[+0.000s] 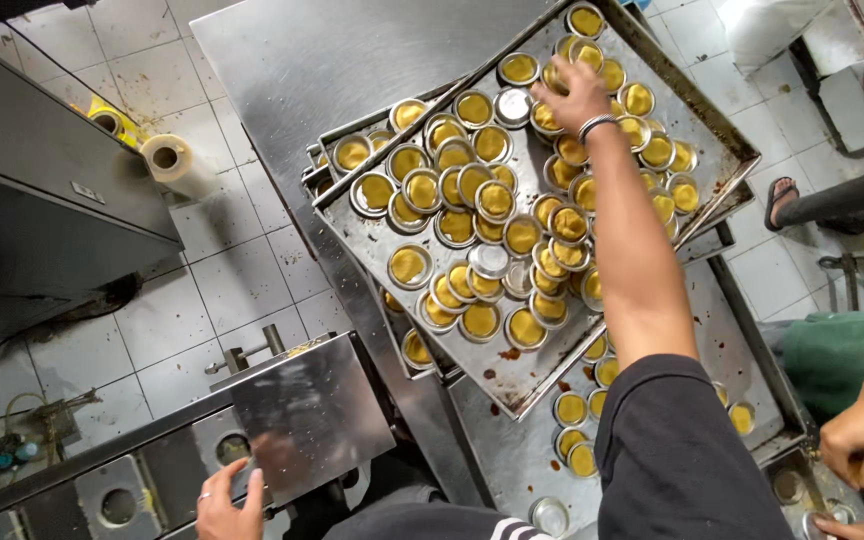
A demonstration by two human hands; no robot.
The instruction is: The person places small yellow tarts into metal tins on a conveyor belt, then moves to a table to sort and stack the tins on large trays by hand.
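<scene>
My right hand is stretched out over the top baking tray, fingers curled down onto a small round tin of yellow custard near its far end; I can't tell if they have closed on it. My left hand lies flat and open on the steel machine cover, holding nothing. The tins sit crowded and overlapping, so I judge lifting one could tip its neighbours. I count at least three stacked trays, some forty-odd filled tins and about three empty ones.
</scene>
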